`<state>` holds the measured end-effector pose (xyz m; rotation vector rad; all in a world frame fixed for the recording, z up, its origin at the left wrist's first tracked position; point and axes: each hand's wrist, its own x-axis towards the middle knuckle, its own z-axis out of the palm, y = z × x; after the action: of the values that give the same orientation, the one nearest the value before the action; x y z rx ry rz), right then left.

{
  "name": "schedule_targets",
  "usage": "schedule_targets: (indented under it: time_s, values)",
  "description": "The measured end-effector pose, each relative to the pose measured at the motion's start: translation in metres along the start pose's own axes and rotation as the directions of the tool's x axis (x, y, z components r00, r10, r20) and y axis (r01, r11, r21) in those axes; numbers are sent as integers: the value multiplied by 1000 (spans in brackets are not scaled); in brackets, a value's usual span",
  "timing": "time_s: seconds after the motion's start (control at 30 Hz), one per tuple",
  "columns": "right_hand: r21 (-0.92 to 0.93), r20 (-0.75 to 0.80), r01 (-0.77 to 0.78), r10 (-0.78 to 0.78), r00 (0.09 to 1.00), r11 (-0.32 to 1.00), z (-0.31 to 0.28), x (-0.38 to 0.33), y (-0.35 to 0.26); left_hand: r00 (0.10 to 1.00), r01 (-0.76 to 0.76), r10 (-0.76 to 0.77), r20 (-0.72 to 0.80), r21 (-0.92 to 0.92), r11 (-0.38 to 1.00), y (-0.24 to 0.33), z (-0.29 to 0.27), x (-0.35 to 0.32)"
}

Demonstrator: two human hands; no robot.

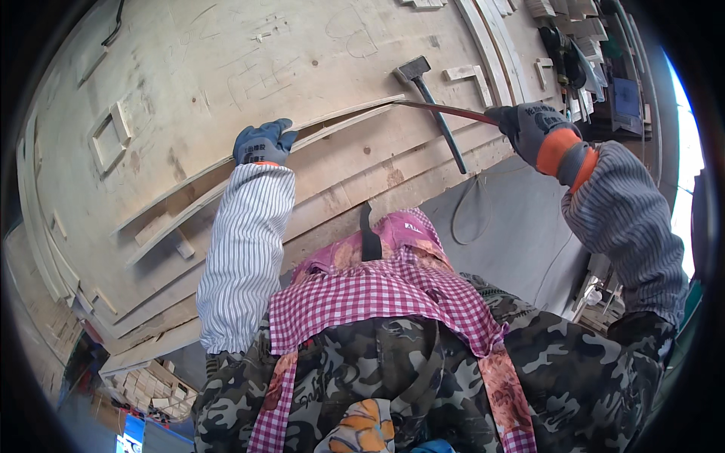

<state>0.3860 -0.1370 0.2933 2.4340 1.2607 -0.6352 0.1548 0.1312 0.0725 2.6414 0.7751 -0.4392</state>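
My left hand (264, 142), in a blue-grey work glove, is closed over the edge of the top plywood sheet (226, 90). Beneath that edge a gap shows, with a long thin wooden strip (332, 124) along its near side and a small wood block (153, 228) inside toward the left. In my gloved right hand (538, 132) is a slim dark-red pry bar (453, 112). Its far tip meets the right end of the gap; how deep it reaches is hidden. The bar crosses over the handle of a hammer (442, 121) lying on the plywood.
An L-shaped wood piece (472, 79) lies right of the hammer. A small rectangular wooden frame (111, 140) rests at the left. Long battens (487, 45) run along the right side. Wood offcuts (155, 389) are piled below left, and a loop of cord (457, 226) hangs below the edge.
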Motion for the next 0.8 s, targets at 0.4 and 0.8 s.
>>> schedule_targets:
  time_s: [0.4, 0.8]
  values:
    - [105, 18, -94, 92, 996, 990, 12, -16, 11, 999, -25, 25, -21, -14, 1000, 0, 0, -1]
    - [498, -106, -153, 235, 966, 853, 104, -70, -4, 999, 39, -38, 26, -16, 999, 2, 0, -4]
